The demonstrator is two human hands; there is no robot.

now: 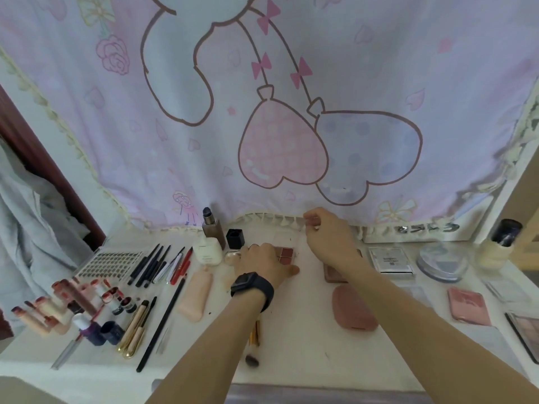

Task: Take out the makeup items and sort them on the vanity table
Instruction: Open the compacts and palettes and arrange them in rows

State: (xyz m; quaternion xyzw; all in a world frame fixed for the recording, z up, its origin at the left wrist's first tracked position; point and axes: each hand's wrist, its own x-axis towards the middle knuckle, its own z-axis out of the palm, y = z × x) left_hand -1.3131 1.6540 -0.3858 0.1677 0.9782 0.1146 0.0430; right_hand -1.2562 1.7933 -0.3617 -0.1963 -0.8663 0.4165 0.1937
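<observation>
- The palette (287, 252) lies flat at the back of the counter (291, 330), its long axis seemingly running left to right.
- The left hand (262, 262) grips and hides its left end; the right hand (329, 237) is raised beside it, fingertips pinched, on what cannot be told.
- Dark red and brown pans show in a grid.

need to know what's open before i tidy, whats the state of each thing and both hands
red palette, open, pans showing
left hand, grips the red palette
right hand, raised, fingers curled, hold unclear
pump bottle, upright, pump bare
pink compact, closed, lying flat
pink tube, lying flat
dark-capped bottle, upright, capped
</observation>
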